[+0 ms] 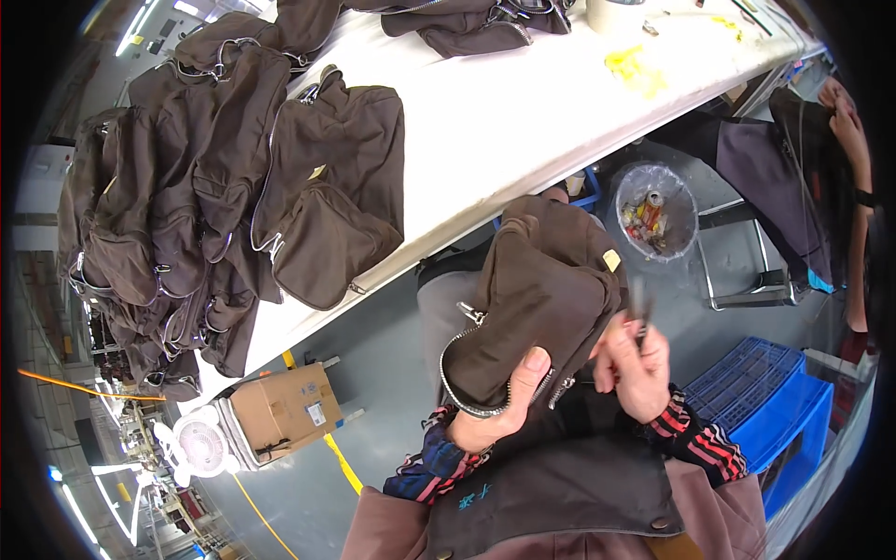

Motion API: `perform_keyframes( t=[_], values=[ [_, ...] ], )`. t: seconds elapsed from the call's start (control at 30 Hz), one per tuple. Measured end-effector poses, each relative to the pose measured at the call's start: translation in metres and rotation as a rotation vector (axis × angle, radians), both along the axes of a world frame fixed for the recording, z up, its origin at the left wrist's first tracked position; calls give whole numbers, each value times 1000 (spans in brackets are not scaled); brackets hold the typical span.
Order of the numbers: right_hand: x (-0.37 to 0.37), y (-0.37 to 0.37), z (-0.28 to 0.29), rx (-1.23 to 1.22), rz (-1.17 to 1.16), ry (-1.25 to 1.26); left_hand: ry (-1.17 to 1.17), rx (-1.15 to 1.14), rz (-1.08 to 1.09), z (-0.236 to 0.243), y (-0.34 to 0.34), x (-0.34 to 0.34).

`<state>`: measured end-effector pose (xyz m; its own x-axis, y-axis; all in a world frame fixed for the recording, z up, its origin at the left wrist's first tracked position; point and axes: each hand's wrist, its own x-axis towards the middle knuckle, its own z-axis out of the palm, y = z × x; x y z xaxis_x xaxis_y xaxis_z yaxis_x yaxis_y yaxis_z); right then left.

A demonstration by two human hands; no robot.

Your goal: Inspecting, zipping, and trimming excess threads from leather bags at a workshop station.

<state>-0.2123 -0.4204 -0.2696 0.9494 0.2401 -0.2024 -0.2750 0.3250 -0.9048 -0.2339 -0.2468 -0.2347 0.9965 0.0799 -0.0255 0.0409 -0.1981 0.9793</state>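
Note:
My left hand (495, 415) grips the lower edge of a dark brown fabric bag (537, 308), its thumb lying on top beside the silver zipper. The bag rests over my lap, with a small pale label (611, 260) near its right side. Close to that side, my right hand (639, 369) is closed around a small tool (640, 308) with a dark handle and a metal tip. Motion blurs the tool, so its exact kind does not show. A silver zipper pull (562, 392) hangs between the two hands.
A long white table (485, 121) runs in front, with a heap of brown bags (177, 177) at its left. Right of my lap stand a lined waste bin (656, 213) and a blue plastic stool (789, 420). Another person's arm (854, 177) shows far right. A cardboard box (285, 411) stands lower left.

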Motion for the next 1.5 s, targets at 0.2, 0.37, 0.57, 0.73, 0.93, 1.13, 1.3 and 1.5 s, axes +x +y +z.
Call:
perform_keyframes(
  t=[0.2, 0.37, 0.57, 0.73, 0.93, 1.13, 1.3, 1.5],
  values=[
    [24, -1, 1, -90, -124, -2, -78, 95, -97, -12, 6, 5],
    [33, 19, 0, 1, -25, 101, 191, -595, -42, -35, 3, 0],
    [24, 21, -23, -14, 120, 34, 470, -1202, -42, -64, 14, 6],
    [22, 26, -46, 14, 134, 129, 573, -1053, -36, -62, 10, 17],
    [23, 36, -42, -275, 111, -106, -87, 80, -102, -49, -6, 25],
    [22, 29, -44, -193, 97, -19, -210, 264, 83, -63, -16, 30],
    [37, -26, -77, -123, 231, 95, 281, -466, 55, -95, -46, 38],
    [39, -93, -76, -203, 291, 291, 582, -808, 108, -118, -93, 37]
  ],
)
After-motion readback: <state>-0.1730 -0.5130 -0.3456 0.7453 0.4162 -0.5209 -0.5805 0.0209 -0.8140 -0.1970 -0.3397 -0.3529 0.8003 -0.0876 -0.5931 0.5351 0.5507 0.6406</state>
